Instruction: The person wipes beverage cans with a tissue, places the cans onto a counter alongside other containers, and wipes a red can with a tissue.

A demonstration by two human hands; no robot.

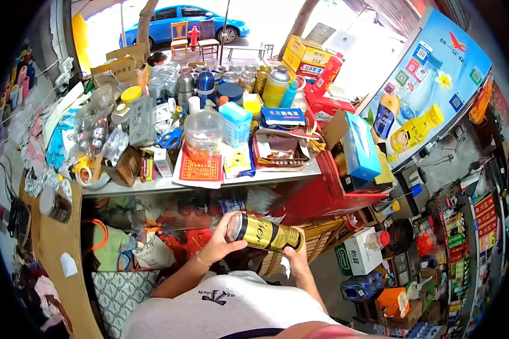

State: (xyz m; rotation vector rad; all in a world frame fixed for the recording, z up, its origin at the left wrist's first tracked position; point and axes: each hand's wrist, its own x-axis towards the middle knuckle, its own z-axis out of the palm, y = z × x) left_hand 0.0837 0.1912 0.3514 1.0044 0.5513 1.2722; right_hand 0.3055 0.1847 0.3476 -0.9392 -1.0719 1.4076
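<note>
Holding seems the step in hand, the can [264,233] being gripped near its ends by left hand [220,243] and right hand [297,257] before the counter [271,176], any next move presumably needing a firm grip.

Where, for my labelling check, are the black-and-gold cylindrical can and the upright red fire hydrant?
Black-and-gold cylindrical can [267,235]: head view, middle of its printed side.
Upright red fire hydrant [194,38]: head view, middle of its body.
</note>
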